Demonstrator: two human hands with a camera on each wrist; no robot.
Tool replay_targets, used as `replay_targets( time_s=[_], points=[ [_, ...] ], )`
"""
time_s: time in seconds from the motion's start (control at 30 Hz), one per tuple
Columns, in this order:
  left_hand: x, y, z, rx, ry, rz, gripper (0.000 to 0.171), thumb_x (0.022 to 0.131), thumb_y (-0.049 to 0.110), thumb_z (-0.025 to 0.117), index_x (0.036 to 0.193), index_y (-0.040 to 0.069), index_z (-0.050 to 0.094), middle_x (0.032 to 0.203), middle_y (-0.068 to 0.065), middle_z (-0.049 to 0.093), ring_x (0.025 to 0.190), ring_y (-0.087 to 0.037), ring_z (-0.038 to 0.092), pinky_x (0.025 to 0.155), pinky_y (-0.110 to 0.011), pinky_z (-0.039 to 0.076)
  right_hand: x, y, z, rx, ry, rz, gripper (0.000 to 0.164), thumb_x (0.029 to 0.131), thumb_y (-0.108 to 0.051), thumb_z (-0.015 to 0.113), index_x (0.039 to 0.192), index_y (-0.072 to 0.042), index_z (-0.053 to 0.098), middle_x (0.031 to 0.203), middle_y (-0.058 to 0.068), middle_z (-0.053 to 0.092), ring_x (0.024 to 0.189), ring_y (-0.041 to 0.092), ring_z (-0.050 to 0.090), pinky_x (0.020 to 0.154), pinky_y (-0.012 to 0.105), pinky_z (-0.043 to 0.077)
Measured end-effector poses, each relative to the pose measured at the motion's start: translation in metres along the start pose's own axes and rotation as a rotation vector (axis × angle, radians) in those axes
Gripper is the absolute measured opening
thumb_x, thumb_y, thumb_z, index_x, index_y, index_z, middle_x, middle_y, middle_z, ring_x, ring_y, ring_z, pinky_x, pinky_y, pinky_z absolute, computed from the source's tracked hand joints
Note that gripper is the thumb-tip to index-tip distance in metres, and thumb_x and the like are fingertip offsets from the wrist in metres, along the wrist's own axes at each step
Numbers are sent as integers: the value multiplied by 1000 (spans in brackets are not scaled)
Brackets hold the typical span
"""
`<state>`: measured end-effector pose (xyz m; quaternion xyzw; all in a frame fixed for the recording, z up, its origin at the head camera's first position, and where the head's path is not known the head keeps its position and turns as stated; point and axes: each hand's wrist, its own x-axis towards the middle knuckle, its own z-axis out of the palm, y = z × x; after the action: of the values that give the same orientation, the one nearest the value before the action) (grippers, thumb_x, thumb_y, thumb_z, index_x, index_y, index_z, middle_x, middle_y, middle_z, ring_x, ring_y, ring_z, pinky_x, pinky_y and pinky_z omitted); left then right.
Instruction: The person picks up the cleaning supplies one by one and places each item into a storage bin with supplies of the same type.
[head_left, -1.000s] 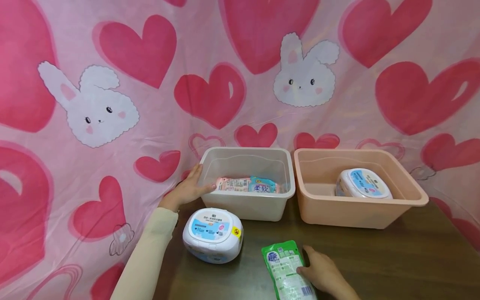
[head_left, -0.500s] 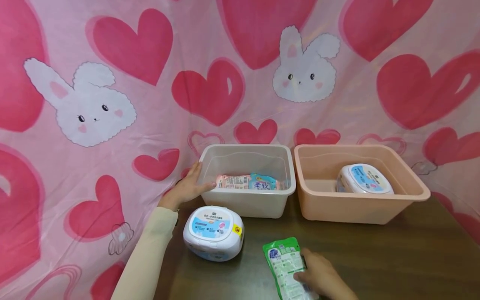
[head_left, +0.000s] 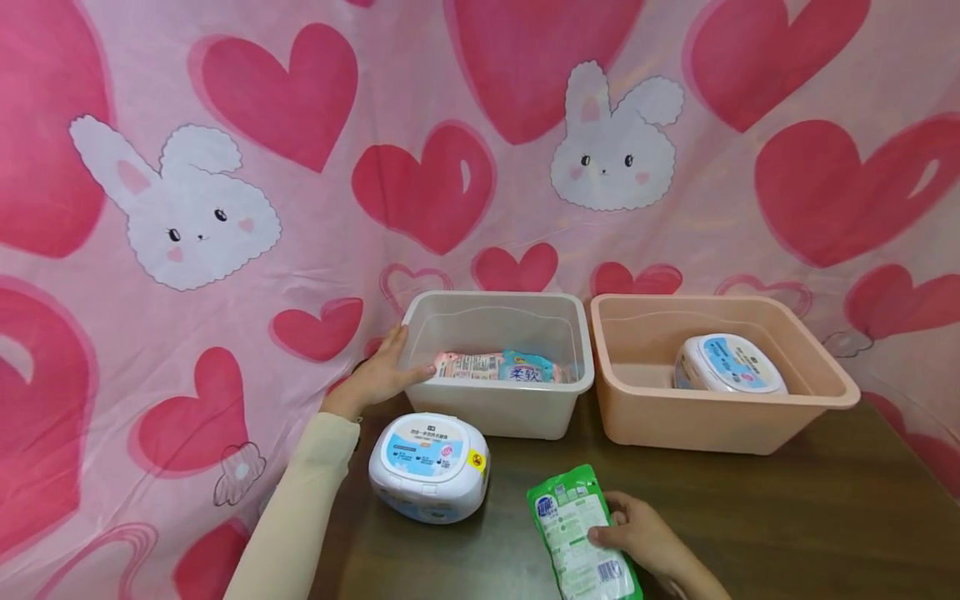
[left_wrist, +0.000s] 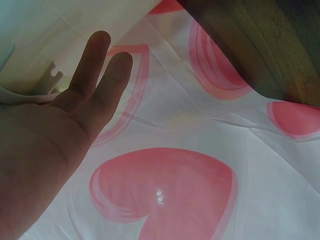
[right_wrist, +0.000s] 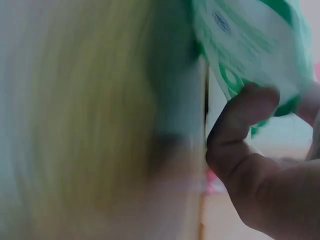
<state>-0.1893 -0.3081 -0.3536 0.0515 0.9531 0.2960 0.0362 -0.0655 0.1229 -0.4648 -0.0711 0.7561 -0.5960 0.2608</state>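
Note:
In the head view my left hand (head_left: 375, 377) rests against the left side of the off-white bin (head_left: 487, 412), thumb over its front rim. The left wrist view shows two straight fingers (left_wrist: 112, 82) of that hand. Inside the bin lie a pink and a blue soft pack (head_left: 525, 367). My right hand (head_left: 648, 533) pinches the right edge of a green-and-white pouch (head_left: 573, 533), thumb on its printed face, other fingers mostly hidden behind. In the right wrist view the pouch (right_wrist: 250, 45) is gripped at its edge by bent fingers.
A white lidded tub (head_left: 427, 471) with a blue label stands on the dark wooden table (head_left: 720, 517), in front of the off-white bin. To the right is a peach bin (head_left: 697, 417) holding a similar tub (head_left: 731, 365). A pink heart-print cloth (head_left: 300, 250) hangs behind.
My right hand's fingers have closed round the pouch's edge, and the pouch sits slightly higher in the head view. The left hand has stayed on the off-white bin.

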Motion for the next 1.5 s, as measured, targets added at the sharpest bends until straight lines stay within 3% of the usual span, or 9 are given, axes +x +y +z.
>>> replay_targets(
  time_s=[0.1, 0.27, 0.33, 0.5, 0.6, 1.07, 1.5],
  points=[
    [0, 0, 0, 1, 0, 0, 115, 85, 70, 64, 164, 14, 2, 169, -10, 1, 148, -45, 19, 112, -68, 23, 0, 2, -3, 172, -85, 26, 69, 93, -4, 69, 140, 27, 28, 98, 15, 71, 88, 30, 70, 75, 40, 59],
    [0, 0, 0, 13, 3, 2, 114, 85, 69, 64, 164, 14, 2, 169, -10, 2, 148, -45, 19, 112, -67, 23, 0, 7, -3, 242, -124, 21, 66, 96, -9, 66, 145, 18, 31, 107, 14, 67, 93, 31, 69, 77, 42, 59],
    [0, 0, 0, 16, 3, 3, 114, 86, 69, 64, 164, 13, 2, 169, -11, 2, 148, -45, 19, 113, -67, 22, 0, 9, -3, 284, -173, 9, 70, 97, -10, 65, 150, 13, 25, 110, 14, 65, 94, 32, 68, 77, 43, 59],
    [0, 1, 0, 17, 1, 7, 113, 86, 69, 63, 163, 12, 2, 169, -12, 2, 148, -46, 19, 113, -67, 22, -1, 13, -4, 402, -386, -27, 81, 100, -5, 56, 158, 1, -2, 120, 19, 60, 101, 34, 66, 82, 44, 57],
    [0, 2, -1, 9, 3, 18, 113, 87, 68, 63, 163, 10, 3, 169, -13, 2, 148, -45, 18, 114, -66, 21, -1, 14, -5, 437, -449, -32, 84, 102, -3, 52, 158, -4, -10, 123, 20, 58, 104, 35, 64, 84, 44, 56],
    [-3, 4, -1, -19, -1, -5, 113, 86, 66, 65, 164, 13, 3, 169, -11, 2, 147, -46, 21, 111, -69, 24, -3, 12, -12, 445, -397, -71, 85, 104, -4, 49, 158, -7, -16, 123, 22, 58, 101, 36, 65, 81, 44, 57],
    [-3, 4, -1, -15, -1, 2, 114, 85, 68, 65, 164, 12, 3, 169, -10, 1, 149, -44, 17, 112, -68, 22, -7, -9, -18, 435, -390, -145, 86, 105, -4, 47, 158, -15, -19, 124, 20, 57, 99, 34, 67, 81, 44, 57]
  ],
)
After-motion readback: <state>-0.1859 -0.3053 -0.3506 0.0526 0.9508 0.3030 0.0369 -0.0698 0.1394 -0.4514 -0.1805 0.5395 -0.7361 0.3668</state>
